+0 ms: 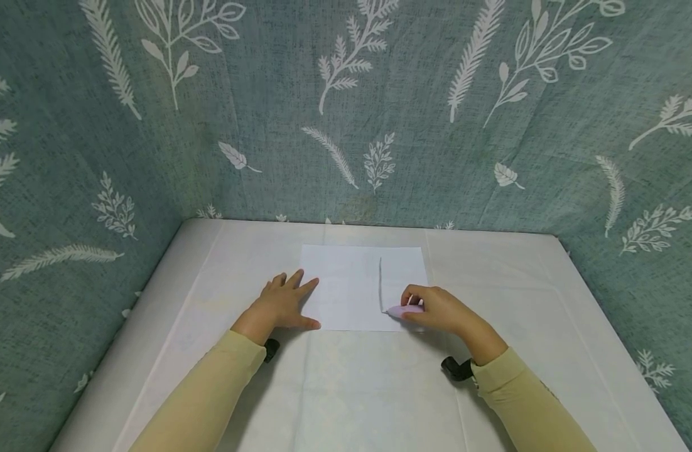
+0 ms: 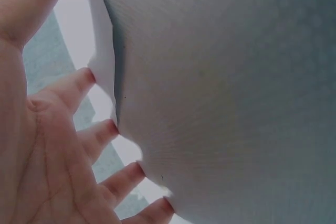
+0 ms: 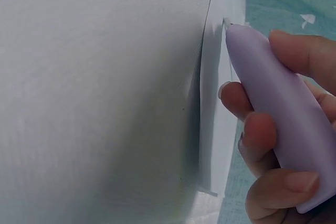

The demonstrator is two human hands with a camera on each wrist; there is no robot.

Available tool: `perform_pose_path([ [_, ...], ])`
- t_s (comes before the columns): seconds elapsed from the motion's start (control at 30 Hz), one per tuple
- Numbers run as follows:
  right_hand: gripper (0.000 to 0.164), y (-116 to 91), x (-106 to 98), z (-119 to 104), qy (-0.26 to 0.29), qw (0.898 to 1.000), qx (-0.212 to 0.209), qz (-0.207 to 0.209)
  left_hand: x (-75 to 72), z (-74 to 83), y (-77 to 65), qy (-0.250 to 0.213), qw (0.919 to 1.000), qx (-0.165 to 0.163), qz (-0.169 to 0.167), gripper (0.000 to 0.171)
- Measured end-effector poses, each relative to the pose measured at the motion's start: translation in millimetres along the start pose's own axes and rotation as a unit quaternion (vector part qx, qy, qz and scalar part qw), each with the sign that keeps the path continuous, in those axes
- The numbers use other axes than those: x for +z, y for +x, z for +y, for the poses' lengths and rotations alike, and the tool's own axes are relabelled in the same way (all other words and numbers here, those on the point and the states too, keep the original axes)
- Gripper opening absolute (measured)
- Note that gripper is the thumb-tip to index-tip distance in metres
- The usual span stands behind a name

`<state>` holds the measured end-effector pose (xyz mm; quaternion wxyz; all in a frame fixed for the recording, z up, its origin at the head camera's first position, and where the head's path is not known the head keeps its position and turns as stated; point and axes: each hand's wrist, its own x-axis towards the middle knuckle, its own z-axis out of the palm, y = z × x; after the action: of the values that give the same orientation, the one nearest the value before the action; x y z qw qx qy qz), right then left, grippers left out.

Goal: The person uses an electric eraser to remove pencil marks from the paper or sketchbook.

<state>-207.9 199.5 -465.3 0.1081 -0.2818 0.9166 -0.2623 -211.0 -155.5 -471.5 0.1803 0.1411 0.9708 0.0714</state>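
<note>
A white sheet of paper [image 1: 346, 285] lies on the covered table, with a long dark line [image 1: 380, 282] running down its right half. My right hand [image 1: 439, 309] grips a lilac utility knife [image 3: 283, 108], fingers and thumb curled around its thick, tapering body. Its small tip [image 3: 227, 23] touches the paper at the near end of that line. Whether the line is a slit or a mark I cannot tell. On the paper's left edge, my left hand [image 1: 282, 304] rests with fingers spread, fingertips touching the sheet and the tablecloth.
A white cloth [image 1: 357, 395] covers the table. Green leaf-patterned fabric [image 1: 414, 150] hangs behind it and along both sides. Dark wrist-worn cameras [image 1: 456, 369] sit below the sleeves.
</note>
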Motion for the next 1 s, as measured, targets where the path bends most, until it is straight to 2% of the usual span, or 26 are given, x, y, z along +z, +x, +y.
perform_pose_path([
  [0.33,0.006,0.3,1.1,-4.4,0.026,0.999,0.035,-0.005,-3.4,1.9,-2.3,-0.003,1.0,0.005,-0.001,0.104],
  [0.7,0.007,3.9,1.7,-3.4,0.041,0.996,0.074,-0.02,-1.0,0.2,-1.3,-0.006,1.0,0.003,-0.005,0.103],
  [1.0,0.012,0.4,0.2,-4.0,0.077,0.994,0.068,-0.024,0.7,-1.2,-0.5,0.002,1.0,0.005,0.005,0.104],
])
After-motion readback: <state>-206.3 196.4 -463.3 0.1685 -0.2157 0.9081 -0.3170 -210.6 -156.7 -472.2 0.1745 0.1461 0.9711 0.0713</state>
